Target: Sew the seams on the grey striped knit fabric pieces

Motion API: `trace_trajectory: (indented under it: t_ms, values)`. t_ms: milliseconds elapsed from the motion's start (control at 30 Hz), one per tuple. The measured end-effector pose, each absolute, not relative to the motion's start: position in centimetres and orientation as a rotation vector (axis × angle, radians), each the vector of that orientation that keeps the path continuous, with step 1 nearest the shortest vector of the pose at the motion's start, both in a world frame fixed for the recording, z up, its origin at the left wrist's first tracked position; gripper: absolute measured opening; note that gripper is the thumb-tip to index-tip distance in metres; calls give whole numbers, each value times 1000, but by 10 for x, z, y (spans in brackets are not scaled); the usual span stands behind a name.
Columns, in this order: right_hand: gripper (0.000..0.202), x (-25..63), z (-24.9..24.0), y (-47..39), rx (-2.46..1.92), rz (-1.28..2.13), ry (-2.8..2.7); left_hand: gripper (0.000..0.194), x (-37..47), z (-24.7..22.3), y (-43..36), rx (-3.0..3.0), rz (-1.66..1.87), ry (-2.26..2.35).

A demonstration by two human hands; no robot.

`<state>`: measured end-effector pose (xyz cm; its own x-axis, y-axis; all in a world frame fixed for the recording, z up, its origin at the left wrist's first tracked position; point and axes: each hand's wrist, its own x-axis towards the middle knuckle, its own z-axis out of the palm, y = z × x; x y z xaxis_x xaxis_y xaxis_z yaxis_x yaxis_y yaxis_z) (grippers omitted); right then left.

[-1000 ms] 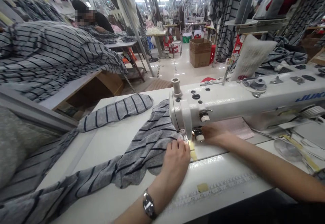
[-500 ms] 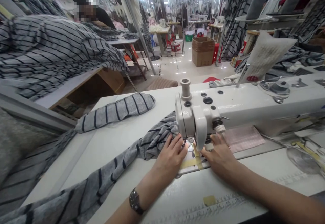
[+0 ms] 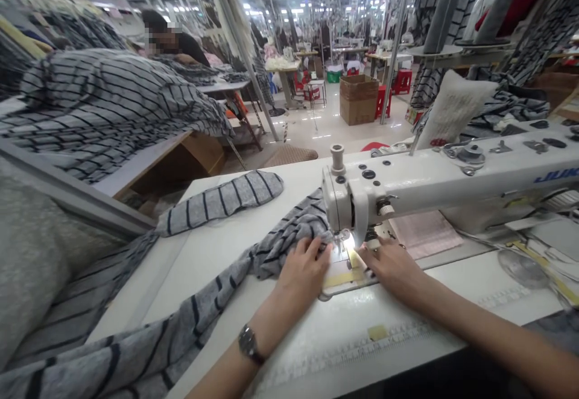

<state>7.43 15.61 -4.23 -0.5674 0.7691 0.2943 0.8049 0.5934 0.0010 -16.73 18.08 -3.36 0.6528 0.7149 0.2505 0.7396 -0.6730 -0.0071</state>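
Note:
A white sewing machine (image 3: 407, 179) stands in front of me, a bright light shining at its needle area. Grey fabric with black stripes (image 3: 275, 248) lies bunched left of the needle and trails toward the lower left of the table. My left hand (image 3: 304, 269), a watch (image 3: 248, 343) on its wrist, has its fingers bent and closed on the bunched fabric beside the presser foot. Right of the needle, my right hand (image 3: 392, 266) is closed with its thumb toward the needle plate (image 3: 341, 275). Its fingertips are partly behind the machine head, so what they hold is hidden.
A striped fabric piece (image 3: 221, 202) lies at the table's back left. Pale pink cloth (image 3: 425, 234) sits under the machine arm. A large striped fabric heap (image 3: 113, 97) covers the left table, with a person (image 3: 190, 49) behind it. Beyond stands a cardboard box (image 3: 359, 100).
My viewpoint has shifted, showing more of the machine arm on the right. The needle area looks brighter. Both hands stay beside the needle, with the right fingers slightly repositioned.

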Motion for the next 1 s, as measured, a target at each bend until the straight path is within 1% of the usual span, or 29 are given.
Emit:
trace_trajectory:
  t_ms: [100,133,167,200,233,267,300,367,400,433,467,533,600,633,700,767,867,933,1000]
  values:
    - [44,69,-33,114,-1194,140,-2585,28,-185,-12,135,-2858,-238,-1300]
    - [45,64,-32,100,-1139,260,-2598,23,-190,-5,123,-2897,-207,-1340]
    - [49,55,-32,87,-1084,333,-2623,18,-193,0,117,-2913,-188,-1386]
    - [55,44,-33,78,-1033,339,-2664,16,-195,3,115,-2896,-181,-1425]
    - [60,30,-34,72,-992,290,-2713,18,-195,5,119,-2858,-168,-1445]
    - [60,17,-34,69,-966,218,-2762,21,-195,5,127,-2810,-127,-1444]
    - [56,4,-34,68,-946,152,-2800,23,-193,4,137,-2759,-67,-1430]
    - [37,-13,-32,69,-947,98,-2843,37,-190,-1,155,-2685,94,-1404]
    - [26,-14,-30,67,-965,114,-2854,45,-190,-3,159,-2660,164,-1413]
    - [20,-11,-27,64,-976,163,-2867,52,-189,-5,160,-2644,216,-1433]
    - [20,-3,-26,58,-983,232,-2879,56,-190,-6,156,-2640,260,-1462]
    - [29,20,-24,40,-1012,419,-2879,62,-191,-5,142,-2676,352,-1507]
    - [42,45,-28,19,-1120,669,-2769,61,-191,-3,127,-2734,445,-1527]
    - [44,54,-33,10,-1179,810,-2656,56,-190,-2,123,-2766,471,-1533]
    - [39,63,-47,-5,-1268,1038,-2329,40,-186,0,123,-2837,403,-1610]
    - [26,61,-63,-15,-1290,1115,-1983,29,-181,-1,132,-2882,251,-1759]
    - [8,47,-83,-24,-1371,1022,-1633,26,-177,-7,153,-2841,26,-1959]
    - [8,37,-91,-28,-1420,942,-1500,26,-178,-13,167,-2808,-69,-2032]
    - [12,31,-97,-31,-1434,883,-1425,22,-180,-18,177,-2839,-165,-2049]
